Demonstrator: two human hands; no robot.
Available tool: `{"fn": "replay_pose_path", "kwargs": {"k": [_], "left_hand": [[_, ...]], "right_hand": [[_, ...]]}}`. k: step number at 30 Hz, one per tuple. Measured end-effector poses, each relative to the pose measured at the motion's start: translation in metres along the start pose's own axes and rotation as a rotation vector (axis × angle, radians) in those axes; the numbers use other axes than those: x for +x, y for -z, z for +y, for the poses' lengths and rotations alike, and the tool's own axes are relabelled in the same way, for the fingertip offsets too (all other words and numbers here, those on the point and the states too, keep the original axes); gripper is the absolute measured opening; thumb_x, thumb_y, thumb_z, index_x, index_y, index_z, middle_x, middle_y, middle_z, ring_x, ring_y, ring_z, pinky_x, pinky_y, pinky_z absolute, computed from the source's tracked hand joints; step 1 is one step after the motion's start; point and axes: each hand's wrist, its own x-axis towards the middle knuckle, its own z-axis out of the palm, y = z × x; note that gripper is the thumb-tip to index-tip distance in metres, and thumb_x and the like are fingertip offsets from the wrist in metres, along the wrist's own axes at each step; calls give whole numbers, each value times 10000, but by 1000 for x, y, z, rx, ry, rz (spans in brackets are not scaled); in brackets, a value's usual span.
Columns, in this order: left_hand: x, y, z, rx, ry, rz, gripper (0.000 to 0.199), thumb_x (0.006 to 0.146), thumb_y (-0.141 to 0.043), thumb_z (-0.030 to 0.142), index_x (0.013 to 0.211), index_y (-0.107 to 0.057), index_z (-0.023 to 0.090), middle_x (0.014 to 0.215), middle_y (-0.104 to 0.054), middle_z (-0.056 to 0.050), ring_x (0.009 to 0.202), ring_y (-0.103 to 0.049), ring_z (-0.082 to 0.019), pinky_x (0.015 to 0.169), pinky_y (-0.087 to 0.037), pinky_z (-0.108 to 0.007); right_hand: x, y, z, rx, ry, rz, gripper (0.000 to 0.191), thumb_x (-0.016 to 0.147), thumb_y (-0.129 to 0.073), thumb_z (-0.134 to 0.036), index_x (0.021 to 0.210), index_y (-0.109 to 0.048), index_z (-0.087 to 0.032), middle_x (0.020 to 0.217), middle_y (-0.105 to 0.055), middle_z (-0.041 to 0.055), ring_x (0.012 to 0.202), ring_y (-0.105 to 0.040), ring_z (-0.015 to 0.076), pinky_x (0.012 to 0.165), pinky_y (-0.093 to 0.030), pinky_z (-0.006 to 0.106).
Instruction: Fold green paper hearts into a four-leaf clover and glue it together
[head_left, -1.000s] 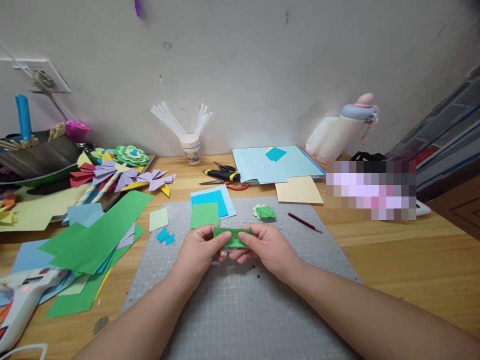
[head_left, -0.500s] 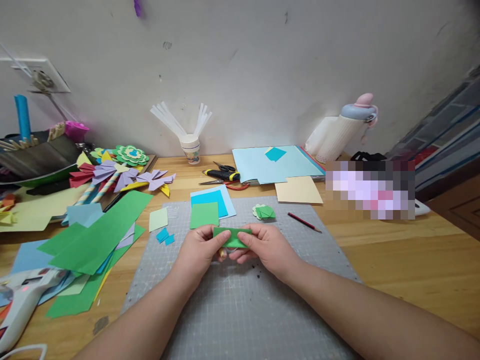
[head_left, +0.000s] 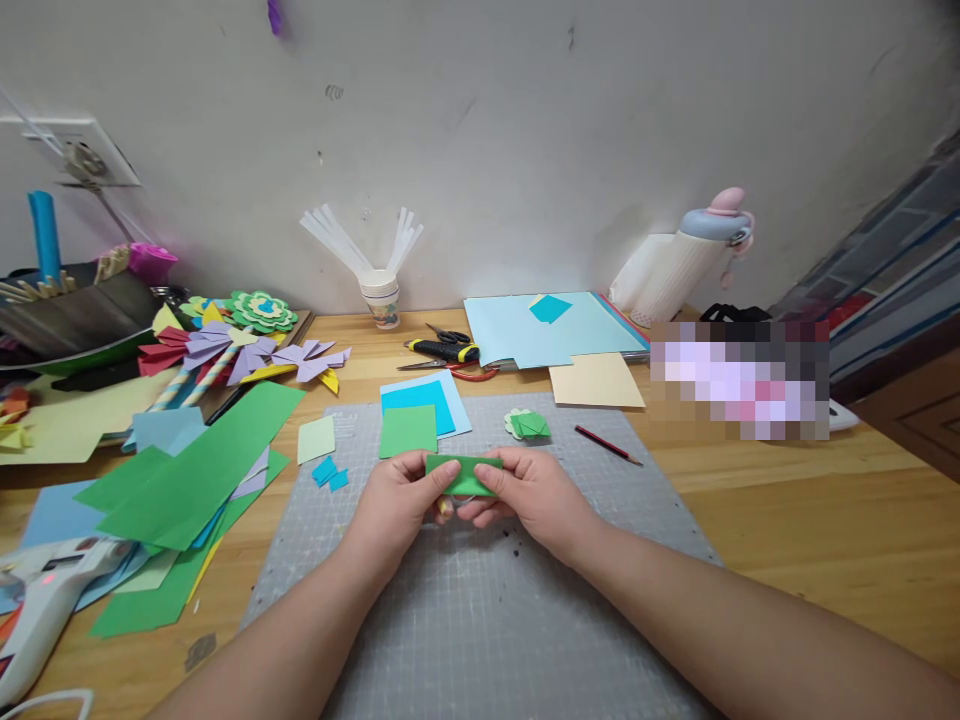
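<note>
Between my hands is a folded piece of green paper [head_left: 466,477], a narrow strip held level above the grey cutting mat [head_left: 495,620]. My left hand [head_left: 401,495] pinches its left end, thumb on the near face. The right end is gripped the same way by my right hand [head_left: 532,500]. My other fingers curl behind the paper and are partly hidden. Just beyond lie a flat green paper square [head_left: 409,432], blue sheets [head_left: 448,395], and a small green folded piece [head_left: 531,425] on a pale scalloped cutout. Small blue squares [head_left: 325,470] rest to the left.
A pencil [head_left: 609,446] lies at the mat's right. Behind are scissors [head_left: 450,333], a paper cup [head_left: 381,300] of white sticks, and a light blue sheet [head_left: 540,335]. Green paper scraps [head_left: 202,470] and a glue gun [head_left: 45,590] occupy the left; a bottle [head_left: 686,265] leans at right.
</note>
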Motion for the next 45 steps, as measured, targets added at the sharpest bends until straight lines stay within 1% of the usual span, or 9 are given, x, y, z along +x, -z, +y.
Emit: {"fn": "replay_pose_path", "kwargs": {"k": [8,14,17,21,25,29,34,38,45], "left_hand": [[0,0,0,10,11,4,324,667,-719,435,633,-579,144,454,-542,39,421,-460,-81,462,-342,-201],[-2,-3,4,21,-70,4,292,646,-735,397,691,-585,151,520,-554,44,485,-471,-87,502,-365,-203],[-3,-3,4,36,-81,3,276,660,-721,386,669,-573,153,502,-530,52,479,-455,-84,496,-348,-199],[-4,-4,4,16,-52,-28,270,689,-687,370,607,-533,164,485,-520,48,454,-450,-85,484,-337,-206],[-4,-4,4,0,-41,-32,291,655,-705,361,572,-503,169,478,-470,54,448,-412,-79,462,-311,-208],[-4,-3,6,39,-24,-100,319,627,-727,387,564,-509,163,487,-456,51,451,-392,-77,459,-298,-209],[-5,-3,6,4,3,-186,286,639,-725,389,623,-565,153,539,-530,25,481,-443,-88,481,-313,-211],[-6,-5,8,-23,-24,-162,284,655,-722,403,660,-576,160,515,-482,47,470,-401,-80,477,-290,-209],[-2,-1,2,-45,-37,-61,316,676,-715,401,603,-504,177,479,-424,62,469,-336,-77,476,-238,-211]], "right_hand": [[-1,0,0,-5,-1,-5,333,717,-685,-446,826,-638,-135,702,-716,35,643,-698,143,588,-550,236],[0,2,1,-22,12,-4,349,724,-677,-463,820,-632,-131,693,-708,44,654,-693,150,612,-548,262],[0,3,3,-63,15,-42,361,734,-662,-481,839,-627,-136,727,-705,46,667,-684,151,624,-537,275],[-2,3,6,-212,25,-125,322,756,-640,-465,751,-625,-143,702,-668,25,655,-653,139,630,-504,264],[-5,2,6,-286,58,-158,291,800,-590,-443,768,-612,-154,699,-635,13,646,-634,132,600,-478,245],[-6,3,5,-294,122,-90,251,806,-578,-427,759,-548,-182,625,-565,-30,532,-549,96,489,-428,206],[-8,3,0,-315,109,-108,228,842,-516,-372,703,-505,-191,562,-560,-32,475,-514,91,444,-378,195],[-9,2,-3,-301,207,-13,220,837,-522,-343,679,-490,-194,566,-522,-40,480,-478,90,469,-383,210],[-7,5,-1,-273,263,84,232,821,-534,-357,657,-479,-202,569,-441,-47,516,-440,103,490,-391,223]]}}
